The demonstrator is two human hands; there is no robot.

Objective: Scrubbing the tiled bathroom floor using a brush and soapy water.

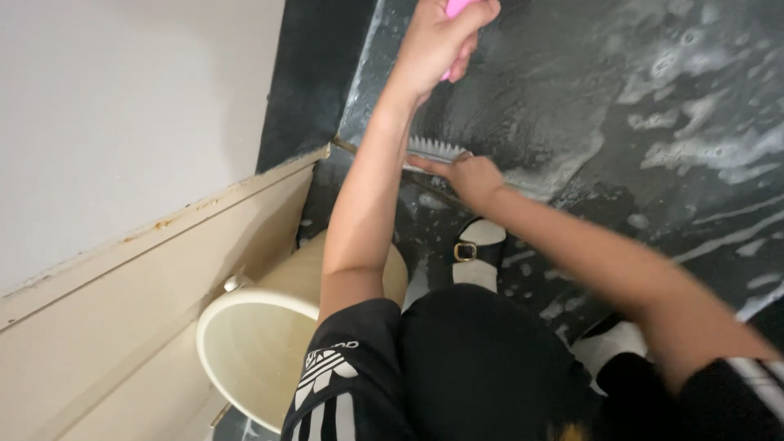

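My left hand (441, 37) is raised at the top of the view, closed around a pink handle (457, 6). Below it, a brush head with white bristles (435, 149) rests on the wet, dark floor (572, 98). My right hand (469, 175) reaches in from the right, its fingers laid along the lower edge of the bristles. Part of the handle is hidden behind my left hand and forearm, so I cannot see it joining the brush head.
Soapy foam streaks (702, 147) cover the dark floor at the right. A cream bucket (253, 343) stands at the lower left beside a cream panel (163, 278) and white wall (122, 106). My foot in a white sandal with a buckle (474, 249) is under my arms.
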